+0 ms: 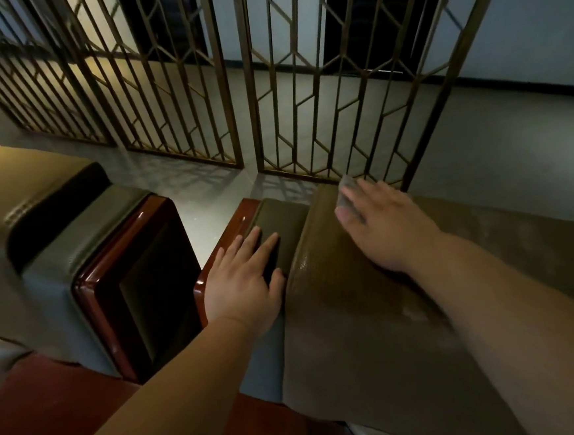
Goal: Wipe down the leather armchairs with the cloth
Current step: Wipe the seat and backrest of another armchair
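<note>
The right hand (379, 223) lies flat, fingers straight and spread, pressing a small grey cloth (345, 192) against the top of the right-hand leather armchair's backrest (353, 298), at its far left corner. Only a blurred edge of the cloth shows beyond the fingertips; the rest is hidden under the palm. The left hand (242, 282) is also open, fingers extended and resting on the padded armrest (282, 221) just left of the backrest, apparently as a brace, holding nothing.

The cloth looks thin, limp and light, so it will likely bunch or slip out unless the palm keeps it pinned; flat pressure through the whole hand suits it better than a pinch. The leather looks smooth and slightly glossy, firm with some give, so the cloth should glide easily. A second leather armchair (40, 236) with a glossy red-brown wooden side panel (140, 290) stands to the left, well apart from both hands. A metal lattice screen (179, 88) rises on the far side.
</note>
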Demonstrator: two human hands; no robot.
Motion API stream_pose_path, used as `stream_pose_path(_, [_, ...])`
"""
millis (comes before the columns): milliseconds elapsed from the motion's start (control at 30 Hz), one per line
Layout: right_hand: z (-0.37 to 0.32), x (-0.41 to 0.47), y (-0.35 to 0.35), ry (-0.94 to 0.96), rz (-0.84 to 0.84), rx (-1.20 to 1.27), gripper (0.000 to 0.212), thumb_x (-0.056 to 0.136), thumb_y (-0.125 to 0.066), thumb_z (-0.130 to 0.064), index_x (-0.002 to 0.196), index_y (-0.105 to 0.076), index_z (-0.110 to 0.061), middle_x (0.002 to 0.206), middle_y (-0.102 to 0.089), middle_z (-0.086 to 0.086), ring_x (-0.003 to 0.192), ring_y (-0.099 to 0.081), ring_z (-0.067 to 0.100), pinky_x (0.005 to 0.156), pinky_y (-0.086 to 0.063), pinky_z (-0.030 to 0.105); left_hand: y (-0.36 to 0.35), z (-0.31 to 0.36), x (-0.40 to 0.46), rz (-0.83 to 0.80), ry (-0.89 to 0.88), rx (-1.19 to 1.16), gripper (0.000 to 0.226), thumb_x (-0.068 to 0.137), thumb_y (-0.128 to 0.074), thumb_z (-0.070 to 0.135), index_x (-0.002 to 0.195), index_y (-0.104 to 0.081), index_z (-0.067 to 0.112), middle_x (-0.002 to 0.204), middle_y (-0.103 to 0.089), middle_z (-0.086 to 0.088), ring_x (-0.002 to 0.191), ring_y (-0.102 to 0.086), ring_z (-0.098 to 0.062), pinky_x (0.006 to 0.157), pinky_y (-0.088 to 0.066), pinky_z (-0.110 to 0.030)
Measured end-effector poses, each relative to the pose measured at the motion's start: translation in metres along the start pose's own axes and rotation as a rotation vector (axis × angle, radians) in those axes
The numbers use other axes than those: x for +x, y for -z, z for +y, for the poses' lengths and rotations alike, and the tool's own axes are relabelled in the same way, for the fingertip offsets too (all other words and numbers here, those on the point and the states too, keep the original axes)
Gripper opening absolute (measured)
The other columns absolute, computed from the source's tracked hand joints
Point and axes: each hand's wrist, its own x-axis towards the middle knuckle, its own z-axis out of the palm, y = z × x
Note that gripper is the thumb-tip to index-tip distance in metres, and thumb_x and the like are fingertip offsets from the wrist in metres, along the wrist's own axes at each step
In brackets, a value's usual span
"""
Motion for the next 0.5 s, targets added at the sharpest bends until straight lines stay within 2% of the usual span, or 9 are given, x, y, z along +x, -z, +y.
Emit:
stream_pose_path(67, [-0.015,-0.006,-0.011,0.011,0.003,-0.046,0.076,0.098,-0.007,-0.075,0.164,-0.002,-0.038,0.174,0.001,-0.001,0.16,0.004,0.026,0.129,-0.001,0.049,-0.002,-0.002,0.001,-0.005,0.004,0.004,0.066,0.099,-0.024,0.062,0.164,-0.021,0.048,0.174,-0.016,0.012,0.161,-0.011,-0.013,0.131,-0.006,-0.038])
stream_pose_path(167, [-0.05,-0.058,-0.026,0.254,0.009,-0.061,0.075,0.097,-0.008,-0.078,0.164,0.0,-0.043,0.174,0.009,-0.006,0.159,0.015,0.023,0.128,0.007,0.048,-0.003,-0.001,0.0,-0.005,0.016,0.009,0.069,0.097,-0.019,0.065,0.164,-0.02,0.049,0.174,-0.013,0.015,0.161,-0.009,-0.011,0.131,-0.004,-0.038])
stream_pose_path(233, [-0.045,-0.068,-0.022,0.355,-0.038,-0.096,0.078,0.096,-0.007,-0.081,0.164,0.003,-0.044,0.173,0.012,-0.009,0.158,0.019,0.019,0.127,0.01,0.045,-0.003,-0.001,0.0,0.002,0.017,-0.006,0.069,0.096,-0.021,0.065,0.163,-0.022,0.049,0.173,-0.016,0.015,0.161,-0.012,-0.012,0.132,-0.008,-0.039])
stream_pose_path(333, [-0.006,-0.022,-0.006,0.244,-0.083,-0.067,0.077,0.096,-0.009,-0.077,0.163,0.004,-0.044,0.173,0.008,-0.011,0.159,0.012,0.018,0.124,0.009,0.041,-0.003,-0.002,0.001,0.007,0.021,-0.006,0.067,0.097,-0.024,0.063,0.162,-0.027,0.048,0.173,-0.021,0.013,0.16,-0.017,-0.013,0.132,-0.009,-0.038])
stream_pose_path(433, [0.019,0.02,0.002,0.016,-0.057,-0.026,0.076,0.099,-0.006,-0.074,0.165,0.001,-0.036,0.175,0.0,0.0,0.16,0.003,0.027,0.128,-0.001,0.049,-0.003,-0.001,0.0,0.005,0.029,0.001,0.066,0.097,-0.024,0.063,0.162,-0.026,0.049,0.172,-0.021,0.015,0.16,-0.015,-0.012,0.132,-0.009,-0.04])
stream_pose_path(500, [0.008,0.01,-0.007,0.035,-0.054,-0.05,0.08,0.096,-0.005,-0.078,0.164,0.003,-0.037,0.174,0.004,0.001,0.16,0.007,0.029,0.128,0.002,0.051,-0.002,0.0,0.0,0.012,0.031,-0.008,0.068,0.096,-0.023,0.064,0.162,-0.028,0.049,0.172,-0.023,0.016,0.16,-0.017,-0.011,0.132,-0.012,-0.041])
